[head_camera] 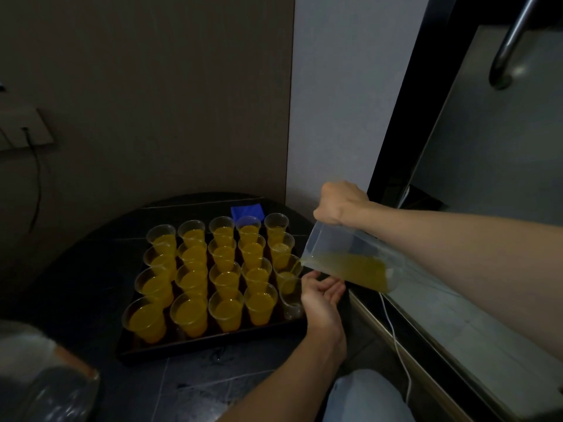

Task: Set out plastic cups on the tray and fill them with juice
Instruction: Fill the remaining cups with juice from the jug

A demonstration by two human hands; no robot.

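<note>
Hands (341,205) (323,295), jug (350,254) over dark tiles (198,388) (dim).

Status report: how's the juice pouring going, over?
Right hand grips clear plastic jug, tilted, pouring orange juice into right-column clear plastic cup. Left hand open beside it. Near-right corner cup looks empty. Nothing blocking.

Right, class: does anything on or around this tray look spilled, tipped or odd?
No cup is tipped. The near right cup looks empty, unlike the filled rest, beside the left hand; the right hand tilts the jug above that column. Faint marks before the tray may be drips; unclear.
</note>
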